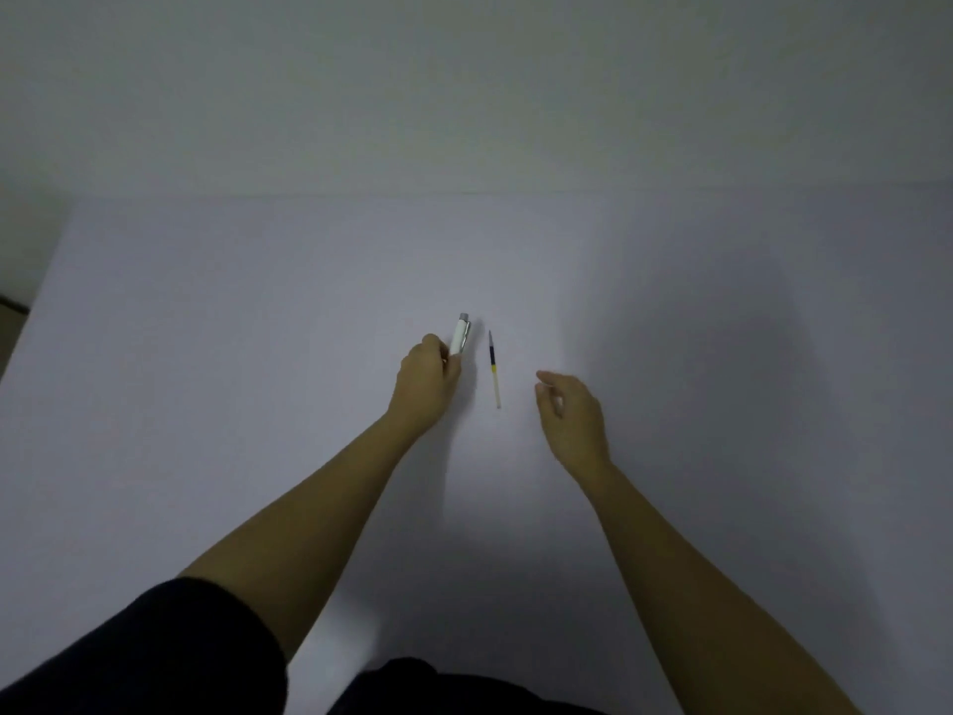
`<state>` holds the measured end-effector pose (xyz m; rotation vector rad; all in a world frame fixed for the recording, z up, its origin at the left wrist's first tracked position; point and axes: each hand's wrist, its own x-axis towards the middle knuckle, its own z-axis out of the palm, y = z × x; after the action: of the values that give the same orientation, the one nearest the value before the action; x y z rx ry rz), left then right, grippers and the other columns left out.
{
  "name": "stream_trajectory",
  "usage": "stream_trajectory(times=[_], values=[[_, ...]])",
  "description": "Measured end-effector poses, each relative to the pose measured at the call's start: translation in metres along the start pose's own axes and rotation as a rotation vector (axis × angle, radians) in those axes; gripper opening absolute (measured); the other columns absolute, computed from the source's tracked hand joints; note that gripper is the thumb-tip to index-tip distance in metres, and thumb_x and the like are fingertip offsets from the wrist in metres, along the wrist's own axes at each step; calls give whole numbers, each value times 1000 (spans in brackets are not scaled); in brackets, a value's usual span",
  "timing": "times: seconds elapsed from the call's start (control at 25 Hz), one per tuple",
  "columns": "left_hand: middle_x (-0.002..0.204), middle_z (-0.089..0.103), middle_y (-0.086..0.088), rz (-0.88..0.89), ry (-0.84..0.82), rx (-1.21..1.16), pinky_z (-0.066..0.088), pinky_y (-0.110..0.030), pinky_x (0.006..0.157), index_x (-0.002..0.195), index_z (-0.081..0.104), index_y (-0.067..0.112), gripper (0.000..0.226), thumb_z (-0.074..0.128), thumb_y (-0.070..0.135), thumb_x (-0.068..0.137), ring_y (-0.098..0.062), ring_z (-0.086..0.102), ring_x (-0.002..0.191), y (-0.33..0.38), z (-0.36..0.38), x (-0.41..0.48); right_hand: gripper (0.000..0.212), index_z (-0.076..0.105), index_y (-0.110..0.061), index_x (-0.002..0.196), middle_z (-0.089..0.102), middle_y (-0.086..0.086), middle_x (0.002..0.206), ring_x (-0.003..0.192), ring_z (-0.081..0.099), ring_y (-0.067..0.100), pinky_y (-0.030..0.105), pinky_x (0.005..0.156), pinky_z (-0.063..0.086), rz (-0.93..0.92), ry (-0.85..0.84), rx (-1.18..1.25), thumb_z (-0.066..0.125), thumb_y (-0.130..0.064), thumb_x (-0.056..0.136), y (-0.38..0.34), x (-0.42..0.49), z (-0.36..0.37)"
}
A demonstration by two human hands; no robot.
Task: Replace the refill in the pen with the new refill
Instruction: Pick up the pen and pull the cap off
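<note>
A white pen (460, 334) with a silver clip and grey push button sticks out beyond my left hand (427, 380), whose fingers are closed around its lower part. Its tip end is hidden inside the hand. Just to the right, a thin refill (494, 369) lies flat on the white table (258, 312), with a dark upper half, a yellow band and a pale lower end. My right hand (570, 416) hovers to the right of the refill, fingers loosely curled and apart, holding nothing and not touching the refill.
The white table stretches wide on all sides and meets a plain pale wall (464, 95) at the back. Its left edge (46, 281) runs diagonally, with dark floor beyond it. My dark sleeve (144, 657) is at the bottom left.
</note>
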<state>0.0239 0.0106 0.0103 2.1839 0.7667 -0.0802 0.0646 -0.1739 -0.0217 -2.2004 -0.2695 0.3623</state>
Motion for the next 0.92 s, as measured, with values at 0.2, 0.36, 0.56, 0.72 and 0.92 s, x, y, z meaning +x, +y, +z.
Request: stream_trajectory(times=[0.2, 0.36, 0.56, 0.72, 0.92], values=[[72, 56, 3, 165, 32, -69, 36, -19, 49, 90, 52, 16, 2, 50, 17, 89, -6, 48, 56, -7, -9, -37, 24, 67, -17, 108, 68, -9, 87, 87, 66, 9, 0, 68, 43, 33, -39, 259, 55, -29, 92, -54, 9, -6], [74, 56, 10, 314, 9, -122, 39, -11, 53, 103, 58, 16, 14, 52, 18, 91, -3, 51, 60, -3, -3, -55, 24, 65, -14, 111, 68, -4, 93, 88, 67, 8, 12, 82, 51, 76, -64, 444, 62, -22, 88, -72, 4, -8], [72, 57, 1, 368, 73, -22, 40, -28, 55, 106, 61, 11, 22, 46, 24, 96, -12, 49, 58, 3, 0, -61, 20, 66, -10, 105, 70, 3, 91, 86, 69, 11, 15, 80, 53, 76, 2, 520, 64, -16, 86, -76, -4, -15], [69, 57, -2, 423, 196, 97, 36, -27, 50, 112, 62, 17, 25, 46, 28, 96, -16, 49, 58, 4, -1, -65, 18, 66, -9, 103, 71, 9, 94, 89, 70, 18, 26, 88, 52, 113, 1, 572, 64, -14, 86, -76, -7, -18], [67, 60, -5, 392, 247, 136, 37, -27, 49, 120, 60, 28, 29, 50, 34, 94, -15, 51, 58, 5, 0, -70, 18, 66, -12, 103, 71, 9, 96, 92, 69, 17, 28, 91, 51, 137, -20, 618, 65, -16, 85, -71, -10, -18]])
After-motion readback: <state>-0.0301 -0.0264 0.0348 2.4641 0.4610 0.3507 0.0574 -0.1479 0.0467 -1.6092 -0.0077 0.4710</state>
